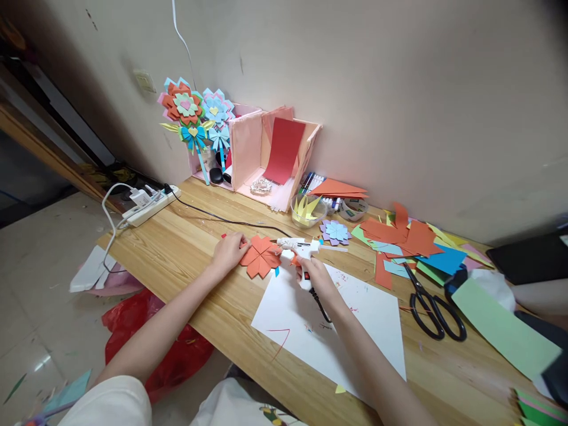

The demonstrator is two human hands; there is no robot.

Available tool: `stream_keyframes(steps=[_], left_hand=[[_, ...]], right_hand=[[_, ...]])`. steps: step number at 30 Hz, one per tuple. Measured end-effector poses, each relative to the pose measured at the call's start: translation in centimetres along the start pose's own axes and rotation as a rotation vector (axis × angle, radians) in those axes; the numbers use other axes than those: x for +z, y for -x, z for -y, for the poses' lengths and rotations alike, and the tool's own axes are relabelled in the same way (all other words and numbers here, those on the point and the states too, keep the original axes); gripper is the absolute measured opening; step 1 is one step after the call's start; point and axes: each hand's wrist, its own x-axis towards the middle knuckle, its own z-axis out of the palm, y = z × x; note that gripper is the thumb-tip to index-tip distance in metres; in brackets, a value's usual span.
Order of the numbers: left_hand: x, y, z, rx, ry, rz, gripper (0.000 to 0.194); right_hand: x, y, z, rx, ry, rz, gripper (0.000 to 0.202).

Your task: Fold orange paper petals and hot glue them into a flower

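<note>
An orange paper flower [260, 258] with folded petals lies on the wooden table [186, 236]. The fingers of my left hand [231, 251] are closed at its left edge, partly hidden by the back of the hand. My right hand [317, 278] is wrapped round the handle of a white hot glue gun [302, 245], whose nozzle points left over the flower's upper right petals. A clear glue stick [335, 249] sticks out of the gun's back end. Beneath my right hand and forearm lies a white sheet of paper [284, 313] with red marks.
Behind are a purple and blue paper flower [336, 232], a clear bowl [306, 212] with yellow paper and a pink box [248, 145]. Paper scraps [408, 236] and black-handled scissors [437, 313] lie right. The gun's black cord [222, 219] runs toward a power strip [151, 206].
</note>
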Motion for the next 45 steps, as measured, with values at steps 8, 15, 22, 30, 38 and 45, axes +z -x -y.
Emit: stream_keyframes(steps=[8,15,22,30,38,45], left_hand=[[-0.3,3.7,-3.1,-0.195,-0.338,0.039,0.04],[-0.5,1.8,-1.8,0.089,-0.166,-0.176,0.02],[1.5,0.1,0.2,0.381,-0.061,-0.085,0.021],[1.7,-0.5,1.1,0.49,-0.211,-0.065,0.028],[1.8,-0.7,0.9,0.525,-0.211,-0.064,0.028],[1.8,-0.5,0.6,0.415,-0.162,-0.106,0.029]], right_hand=[[-0.4,-0.7,0.2,-0.023,0.038,-0.001,0.037],[-0.3,-0.6,0.7,-0.02,0.065,-0.014,0.033],[0.5,-0.7,0.4,-0.01,0.107,0.0,0.032],[1.0,-1.1,0.2,0.027,0.094,0.028,0.028],[1.1,-1.3,0.0,-0.008,0.102,0.047,0.026],[1.2,-1.8,-0.2,0.007,0.074,0.034,0.027]])
